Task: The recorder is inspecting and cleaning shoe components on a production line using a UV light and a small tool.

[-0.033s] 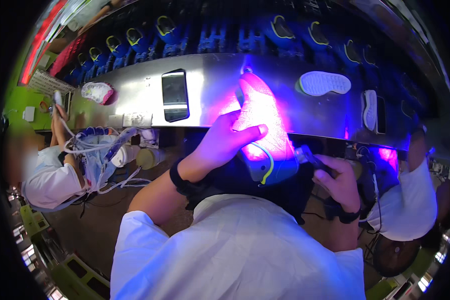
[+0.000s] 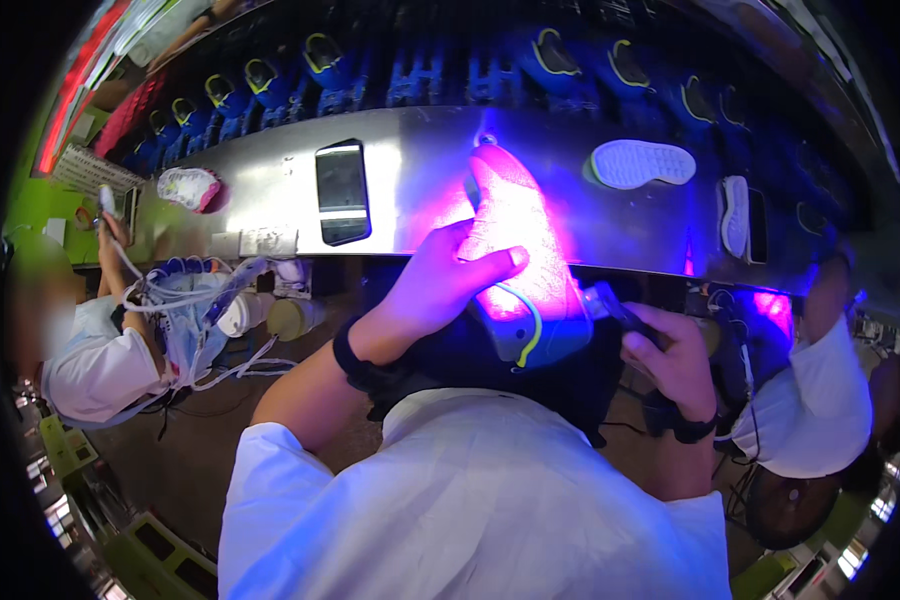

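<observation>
Shoe (image 2: 526, 215): was lit pink-violet.
Left hand (image 2: 425, 283): thumb and fingers were clamped on shoe.
Right hand (image 2: 673, 362): dark-handled tool (image 2: 610, 304) was gripped in fingers beside shoe.

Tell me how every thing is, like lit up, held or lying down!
Left hand: wrapped on the shoe upper, thumb across it
Right hand: closed on the dark-handled tool
Shoe upper: held, toe pointing away, lit bright pink
Dark-handled tool: held, tip near the upper; touching unclear
Smartphone left of the upper: screen up; on or off unclear
White shoe sole: lying flat on the metal bench
Blue shoes: lined up beyond the bench
</observation>
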`<state>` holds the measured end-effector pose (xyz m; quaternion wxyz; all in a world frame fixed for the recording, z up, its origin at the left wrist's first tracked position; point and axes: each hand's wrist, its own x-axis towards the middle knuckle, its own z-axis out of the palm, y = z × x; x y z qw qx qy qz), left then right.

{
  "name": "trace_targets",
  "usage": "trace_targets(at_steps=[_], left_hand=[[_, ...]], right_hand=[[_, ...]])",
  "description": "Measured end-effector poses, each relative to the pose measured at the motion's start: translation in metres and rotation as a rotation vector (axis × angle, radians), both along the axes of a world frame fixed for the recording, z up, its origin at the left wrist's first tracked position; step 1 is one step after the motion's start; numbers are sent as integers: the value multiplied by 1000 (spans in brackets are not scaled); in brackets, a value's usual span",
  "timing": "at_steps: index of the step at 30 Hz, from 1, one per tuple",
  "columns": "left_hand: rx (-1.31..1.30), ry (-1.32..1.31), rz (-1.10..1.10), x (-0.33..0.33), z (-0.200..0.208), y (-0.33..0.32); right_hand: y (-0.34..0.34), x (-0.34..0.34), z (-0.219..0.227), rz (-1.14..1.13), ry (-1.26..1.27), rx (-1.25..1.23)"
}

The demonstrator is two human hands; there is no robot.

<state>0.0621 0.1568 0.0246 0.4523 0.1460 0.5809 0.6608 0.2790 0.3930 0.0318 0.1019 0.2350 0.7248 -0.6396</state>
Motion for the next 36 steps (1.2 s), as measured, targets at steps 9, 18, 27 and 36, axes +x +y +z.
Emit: trace_targets(at_steps=[9, 18, 27, 36], left_hand=[[-87, -56, 35, 2, -2, 17], [-17, -406, 62, 3, 5, 6], [131, -868, 160, 17, -5, -26], [303, -1243, 90, 16, -14, -45]], right_hand=[[20, 10, -9, -2, 68, 44], [17, 1, 8, 1, 225, 235], [7, -38, 52, 146, 351, 542], [-5, -63, 49, 199, 452, 576]])
